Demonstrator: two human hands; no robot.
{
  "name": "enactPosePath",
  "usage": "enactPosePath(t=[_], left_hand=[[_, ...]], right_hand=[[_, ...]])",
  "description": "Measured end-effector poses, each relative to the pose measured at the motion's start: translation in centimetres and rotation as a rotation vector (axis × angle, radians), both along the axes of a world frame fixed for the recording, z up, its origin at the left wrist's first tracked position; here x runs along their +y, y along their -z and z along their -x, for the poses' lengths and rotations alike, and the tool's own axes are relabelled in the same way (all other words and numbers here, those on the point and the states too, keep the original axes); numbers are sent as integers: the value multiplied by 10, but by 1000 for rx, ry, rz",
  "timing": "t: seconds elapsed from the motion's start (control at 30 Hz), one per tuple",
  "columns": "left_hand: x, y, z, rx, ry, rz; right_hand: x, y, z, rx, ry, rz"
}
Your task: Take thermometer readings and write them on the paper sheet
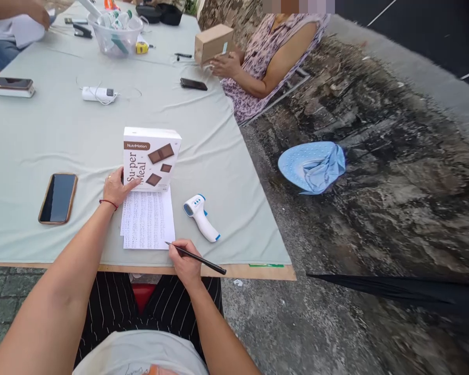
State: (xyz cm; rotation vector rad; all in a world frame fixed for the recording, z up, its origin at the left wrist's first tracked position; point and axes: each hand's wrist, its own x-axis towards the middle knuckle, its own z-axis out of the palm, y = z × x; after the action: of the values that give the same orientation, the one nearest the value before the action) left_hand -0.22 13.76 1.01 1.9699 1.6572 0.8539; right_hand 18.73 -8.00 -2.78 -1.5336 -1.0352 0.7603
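My left hand (119,187) grips the lower left side of a white box (152,159) printed with brown chocolate pieces and "Su-per Meal". The box stands upright over the far end of some paper sheets (146,224) covered in rows of writing. In my right hand (186,260) is a black pen (203,260), its tip at the lower right corner of the top sheet. To the right of the paper lies a white and blue infrared thermometer (200,216). A phone in a brown case (58,199) lies left of my left hand.
A plastic basket with bottles (115,39), a white device with a cable (98,94) and a dark phone (193,84) are farther off on the table (78,140). One person (266,67) holds a cardboard box (213,44); another's arm (23,13) reaches in. A blue hat (312,166) lies on the ground.
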Motion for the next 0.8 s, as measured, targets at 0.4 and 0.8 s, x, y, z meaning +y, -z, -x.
enactPosePath(t=[0.4, 0.8], left_hand=[[1, 2, -3, -17, 19, -14], [2, 2, -4, -17, 24, -29]], right_hand=[[1, -4, -1, -45, -55, 42], [4, -5, 0, -126, -84, 51]])
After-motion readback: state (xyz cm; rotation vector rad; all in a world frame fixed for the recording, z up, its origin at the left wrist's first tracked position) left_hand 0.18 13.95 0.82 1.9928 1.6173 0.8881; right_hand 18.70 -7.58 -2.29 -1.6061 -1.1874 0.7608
